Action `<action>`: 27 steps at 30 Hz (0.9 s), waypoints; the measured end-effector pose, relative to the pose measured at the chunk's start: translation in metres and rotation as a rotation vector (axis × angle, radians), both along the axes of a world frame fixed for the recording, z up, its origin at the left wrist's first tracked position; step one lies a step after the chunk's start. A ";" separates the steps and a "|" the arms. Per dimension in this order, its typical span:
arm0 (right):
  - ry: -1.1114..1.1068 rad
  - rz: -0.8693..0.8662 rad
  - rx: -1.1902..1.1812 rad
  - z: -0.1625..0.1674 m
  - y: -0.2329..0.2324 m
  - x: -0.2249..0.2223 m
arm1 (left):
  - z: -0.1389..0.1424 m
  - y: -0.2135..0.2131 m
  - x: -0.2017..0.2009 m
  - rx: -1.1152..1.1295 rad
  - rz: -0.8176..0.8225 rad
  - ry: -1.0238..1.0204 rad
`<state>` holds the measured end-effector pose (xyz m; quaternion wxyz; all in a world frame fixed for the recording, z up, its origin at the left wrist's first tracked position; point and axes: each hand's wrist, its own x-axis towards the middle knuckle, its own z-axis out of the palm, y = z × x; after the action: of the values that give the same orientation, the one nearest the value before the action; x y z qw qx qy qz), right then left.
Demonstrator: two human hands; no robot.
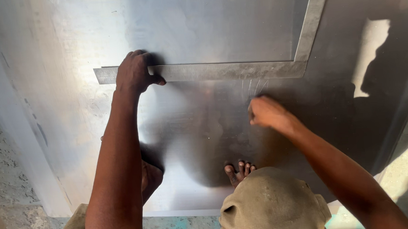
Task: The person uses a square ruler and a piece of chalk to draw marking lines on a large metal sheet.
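A large shiny metal sheet [194, 30] lies flat on the floor. On it rests an L-shaped steel square [239, 71], its long arm running left to right and its short arm going up at the right. My left hand [134, 72] presses down on the left end of the square's long arm. My right hand [265, 111] is closed into a fist just below the long arm, near faint scratch marks [254, 86]; it is blurred, and whether it holds a small tool I cannot tell. My bare toes [239, 170] stand on the sheet.
My bent knees in khaki cloth [271, 204] fill the lower edge. Rough concrete floor [3, 155] lies left of the sheet. A dark shadow [389, 60] falls across the sheet's right side, beside a sunlit patch [370, 47].
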<state>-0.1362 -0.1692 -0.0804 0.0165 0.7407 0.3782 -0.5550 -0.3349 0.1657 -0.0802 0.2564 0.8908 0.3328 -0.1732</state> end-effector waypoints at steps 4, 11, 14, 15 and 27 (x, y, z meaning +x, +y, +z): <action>-0.138 -0.333 0.365 0.008 -0.008 -0.010 | 0.002 0.000 0.002 -0.017 -0.005 0.004; -0.336 -0.526 0.846 -0.001 0.010 -0.014 | -0.001 0.000 0.000 -0.042 -0.006 0.046; -0.341 -0.513 0.837 0.000 0.008 -0.015 | -0.002 0.000 0.000 -0.033 -0.011 0.042; -0.348 -0.509 0.816 0.000 0.007 -0.014 | -0.002 0.000 0.000 -0.034 -0.009 0.040; 0.015 -0.096 0.149 0.010 -0.006 -0.016 | 0.002 0.001 0.007 0.002 -0.037 -0.028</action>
<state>-0.1521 -0.1754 -0.0706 -0.0681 0.7529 0.3825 -0.5313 -0.3281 0.1671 -0.0777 0.2569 0.8995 0.3126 -0.1650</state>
